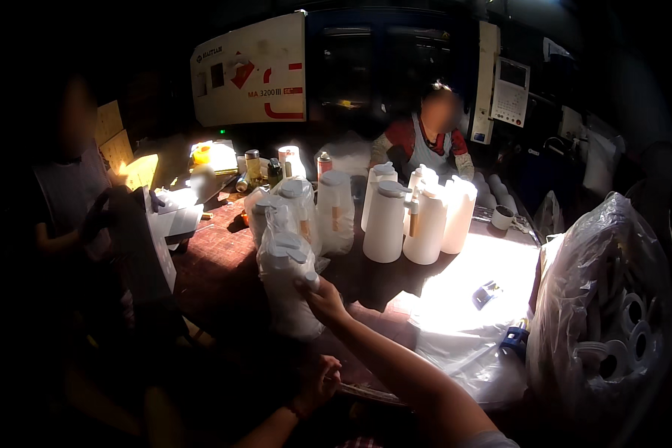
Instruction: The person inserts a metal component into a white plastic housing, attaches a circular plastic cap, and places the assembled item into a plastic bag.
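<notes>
resting right hand [322, 299] on bagged white jug [287, 280], left hand [317, 382] below.

The right arm is reaching from the lower right toward the centre, forearm bare, its right hand [322, 296] raised with fingers curling in a closed grip. The left hand [317, 382] is hanging low and near, wrist bent, fingers loosely curled.

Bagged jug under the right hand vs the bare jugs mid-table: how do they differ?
The bagged jug is wrapped in clear plastic film; the bare jugs are unwrapped. The bagged jug is touched near its top by the right hand; no hand touches the bare jugs. The bagged jug stands near the table's front edge, in dimmer light; the bare jugs cluster further back, brightly lit. Both are upright white plastic jugs with grey lids.
</notes>
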`<state>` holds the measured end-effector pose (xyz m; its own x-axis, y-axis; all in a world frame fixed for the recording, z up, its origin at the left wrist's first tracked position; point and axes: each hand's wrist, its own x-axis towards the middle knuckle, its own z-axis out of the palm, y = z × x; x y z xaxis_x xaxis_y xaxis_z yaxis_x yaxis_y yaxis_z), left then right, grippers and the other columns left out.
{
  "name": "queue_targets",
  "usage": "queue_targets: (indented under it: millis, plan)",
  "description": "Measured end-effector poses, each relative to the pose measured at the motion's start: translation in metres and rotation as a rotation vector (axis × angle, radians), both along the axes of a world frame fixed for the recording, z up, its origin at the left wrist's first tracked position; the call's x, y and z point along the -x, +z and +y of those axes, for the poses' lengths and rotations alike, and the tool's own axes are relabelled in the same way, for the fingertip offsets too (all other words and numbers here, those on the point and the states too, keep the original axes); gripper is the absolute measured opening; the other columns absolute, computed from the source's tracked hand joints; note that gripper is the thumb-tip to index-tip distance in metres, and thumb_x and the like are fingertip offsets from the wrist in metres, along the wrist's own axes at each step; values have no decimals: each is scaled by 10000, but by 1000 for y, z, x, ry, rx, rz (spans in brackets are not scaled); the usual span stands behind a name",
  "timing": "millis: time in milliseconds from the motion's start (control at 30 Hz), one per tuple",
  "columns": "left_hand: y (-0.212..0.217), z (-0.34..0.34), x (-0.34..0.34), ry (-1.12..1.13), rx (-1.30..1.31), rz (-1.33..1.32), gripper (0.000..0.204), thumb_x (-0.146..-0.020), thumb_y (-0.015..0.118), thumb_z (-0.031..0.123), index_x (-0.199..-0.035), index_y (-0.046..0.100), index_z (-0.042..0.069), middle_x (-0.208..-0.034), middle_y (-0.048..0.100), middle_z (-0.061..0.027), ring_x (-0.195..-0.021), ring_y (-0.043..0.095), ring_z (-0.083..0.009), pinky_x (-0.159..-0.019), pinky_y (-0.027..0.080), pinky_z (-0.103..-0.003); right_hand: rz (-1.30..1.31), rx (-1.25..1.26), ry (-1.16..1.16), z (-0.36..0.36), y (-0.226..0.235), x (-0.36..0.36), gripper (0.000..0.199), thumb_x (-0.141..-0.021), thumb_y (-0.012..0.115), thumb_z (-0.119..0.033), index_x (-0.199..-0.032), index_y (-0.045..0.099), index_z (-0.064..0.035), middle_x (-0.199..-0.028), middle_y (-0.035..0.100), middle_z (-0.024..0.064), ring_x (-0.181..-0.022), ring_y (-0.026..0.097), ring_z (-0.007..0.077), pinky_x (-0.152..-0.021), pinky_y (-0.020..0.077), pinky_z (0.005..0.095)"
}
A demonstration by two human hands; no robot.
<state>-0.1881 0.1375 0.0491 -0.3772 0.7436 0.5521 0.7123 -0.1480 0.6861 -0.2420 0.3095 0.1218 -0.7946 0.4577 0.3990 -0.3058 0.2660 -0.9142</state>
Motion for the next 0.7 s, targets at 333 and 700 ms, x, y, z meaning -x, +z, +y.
queue_targets:
  millis: [333, 700]
  plan:
    - [-9, 28, 37, 157, 171, 51, 90, -799, 642, 116, -867, 643, 58, -802, 649, -104, -740, 655, -285, -656, 533, -348, -107, -742, -808, 239, 69, -17, 694, -758, 663, -172, -1363, 364, -11, -1448, 350, 204, -1309, 349, 401, -1081, 320, 444]
    - [-4, 27, 32, 230, 112, -159, 87, -816, 623, 87, -886, 616, 36, -808, 647, -97, -672, 634, -238, -605, 510, -337, -479, 82, -168, 224, 47, -64, 312, -923, 562, -293, -1060, 594, -14, -896, 638, 114, -785, 633, 202, -646, 519, 346]
